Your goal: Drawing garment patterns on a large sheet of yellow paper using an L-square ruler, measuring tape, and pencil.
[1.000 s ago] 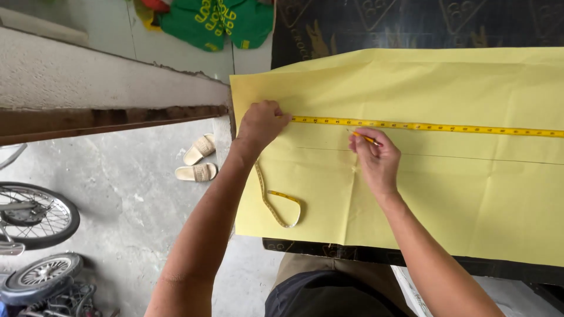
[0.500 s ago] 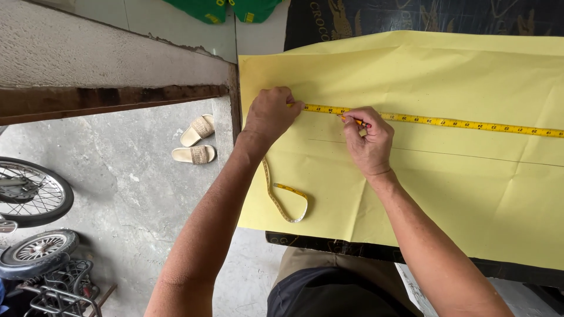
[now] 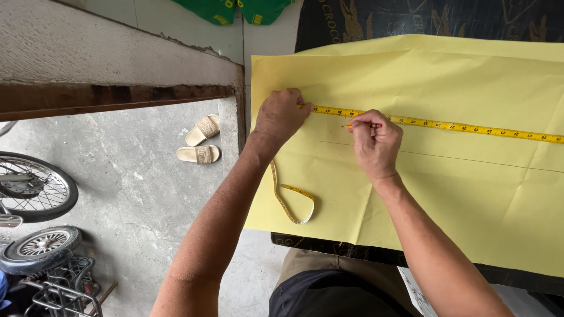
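Two hands at work on one yellow paper sheet [image 3: 446, 194], spread over a dark worktop [image 3: 376, 17] and overhanging its near edge and left end.

Item: yellow measuring tape [image 3: 446, 124]. Long axis runs across the sheet from left to right, slightly down toward the right edge; its slack end hangs in a loop [image 3: 292, 202] past the near left corner of the sheet.

Item: left hand [image 3: 281, 117]. Fingers curled down, pinning the tape's left portion flat to the paper near the worktop's left end.

Item: right hand [image 3: 376, 144]. Fingers closed around a pencil [image 3: 361, 125], its tip pointing left, touching or just beside the tape's near edge. The tape lies just beyond these fingers, toward the far edge; the left hand sits close by on the same line.

Also: faint ruled line [image 3: 470, 159] parallel to the tape, on its near side; sandals [image 3: 200, 144] on the concrete floor [image 3: 135, 194].
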